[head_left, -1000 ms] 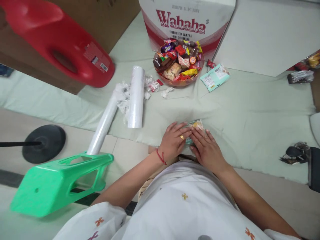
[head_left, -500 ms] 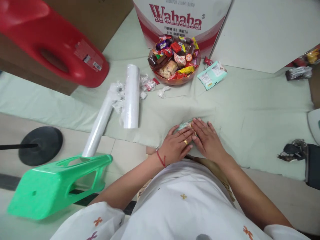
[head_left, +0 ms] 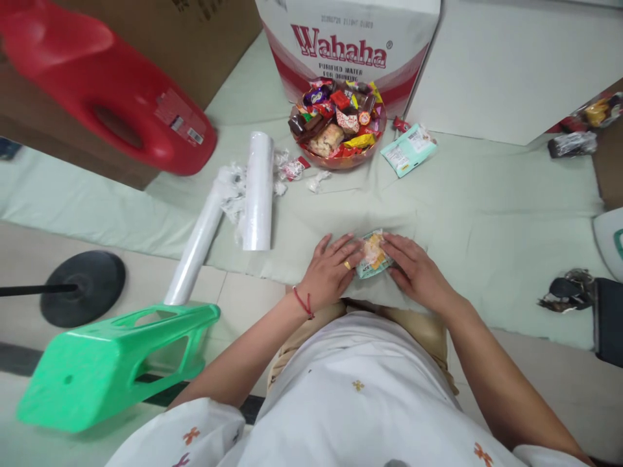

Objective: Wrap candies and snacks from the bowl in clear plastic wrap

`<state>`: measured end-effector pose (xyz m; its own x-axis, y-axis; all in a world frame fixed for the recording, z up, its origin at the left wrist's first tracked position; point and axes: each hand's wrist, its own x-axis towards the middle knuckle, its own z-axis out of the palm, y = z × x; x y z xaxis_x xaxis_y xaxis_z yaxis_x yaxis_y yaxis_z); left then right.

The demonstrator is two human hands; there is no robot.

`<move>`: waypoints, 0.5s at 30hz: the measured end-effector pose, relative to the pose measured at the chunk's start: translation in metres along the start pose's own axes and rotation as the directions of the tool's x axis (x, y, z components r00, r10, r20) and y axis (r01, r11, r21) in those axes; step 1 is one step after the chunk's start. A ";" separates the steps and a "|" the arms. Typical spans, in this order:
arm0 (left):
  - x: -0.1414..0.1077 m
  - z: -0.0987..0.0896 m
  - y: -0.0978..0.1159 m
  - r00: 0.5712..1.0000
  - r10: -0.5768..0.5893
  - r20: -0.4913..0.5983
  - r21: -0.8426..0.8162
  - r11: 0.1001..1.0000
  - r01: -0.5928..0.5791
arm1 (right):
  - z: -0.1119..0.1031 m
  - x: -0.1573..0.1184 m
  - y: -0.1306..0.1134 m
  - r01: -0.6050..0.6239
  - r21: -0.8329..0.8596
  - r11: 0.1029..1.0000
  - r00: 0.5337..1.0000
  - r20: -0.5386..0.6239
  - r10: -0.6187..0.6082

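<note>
A small pale-green snack packet (head_left: 374, 254) with a yellow-orange food picture lies flat on the cloth at the near edge of the table, between my hands. My left hand (head_left: 335, 263) rests on its left side, palm down and fingers stretched out. On the other side, my right hand (head_left: 413, 269) lies with its extended fingers touching the right edge. Fingertips cover parts of both packet ends. Neither hand is closed round it. Farther off, a similar mint-green packet (head_left: 409, 150) lies to the right of a bowl (head_left: 335, 159) heaped with wrapped sweets.
White plastic rolls (head_left: 258, 194) and crumpled wrappers (head_left: 294, 168) lie left of the bowl. A red jug (head_left: 180, 123) and a green plastic stand (head_left: 121, 360) are at the left. Behind the bowl stands a Wahaha carton (head_left: 350, 39). Keys (head_left: 569, 288) lie at the right.
My hands have slid apart, the left one leftward and the right one rightward. The packet that they mostly covered now shows between them.
</note>
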<state>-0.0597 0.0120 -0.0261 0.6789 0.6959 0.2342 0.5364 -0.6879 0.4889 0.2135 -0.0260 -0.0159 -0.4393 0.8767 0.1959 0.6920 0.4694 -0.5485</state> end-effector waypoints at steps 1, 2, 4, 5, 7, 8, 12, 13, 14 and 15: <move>0.004 0.000 0.000 1.000 -0.015 0.020 -0.011 1.000 0.015 | 0.003 0.004 0.000 0.011 0.009 1.000 1.000 -0.009 -0.010; 0.008 0.000 0.001 0.999 -0.026 0.030 -0.029 0.999 0.027 | 0.005 0.008 0.001 0.026 0.032 0.999 0.999 -0.020 -0.025; 0.014 -0.001 0.003 1.000 -0.012 0.025 -0.084 0.996 0.014 | 0.005 0.016 0.000 0.063 0.109 0.992 0.997 -0.046 -0.059; 0.015 -0.002 0.005 1.000 0.010 0.014 -0.129 0.992 -0.008 | 0.003 0.019 -0.001 0.078 0.155 0.985 0.996 -0.063 -0.069; 0.017 -0.005 0.011 0.999 0.046 -0.009 -0.253 0.966 -0.047 | 0.000 0.024 -0.005 0.078 0.233 0.969 0.993 -0.105 -0.055; 0.017 -0.006 0.015 0.999 0.036 -0.017 -0.322 0.946 -0.040 | -0.001 0.026 -0.008 0.059 0.263 0.963 0.992 -0.119 -0.029; 0.021 -0.009 0.032 0.966 -0.259 0.013 -0.566 0.794 0.221 | -0.006 0.031 -0.022 -0.165 0.401 0.901 0.973 -0.082 0.215; 0.024 -0.010 0.036 0.934 -0.357 0.033 -0.643 0.707 0.293 | -0.007 0.031 -0.026 -0.234 0.462 0.855 0.953 -0.066 0.296; 0.027 -0.010 0.038 0.894 -0.446 0.055 -0.732 0.591 0.339 | -0.008 0.031 -0.029 -0.291 0.536 0.792 0.925 -0.052 0.375; 0.030 -0.010 0.040 0.852 -0.518 0.083 -0.820 0.450 0.353 | -0.008 0.031 -0.032 -0.328 0.615 0.717 0.895 -0.040 0.444</move>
<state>-0.0230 0.0069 0.0090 0.3420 0.9316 -0.1231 0.0705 0.1052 0.9920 0.1829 -0.0131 0.0142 -0.0633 0.9974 -0.0354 0.2875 -0.0157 -0.9577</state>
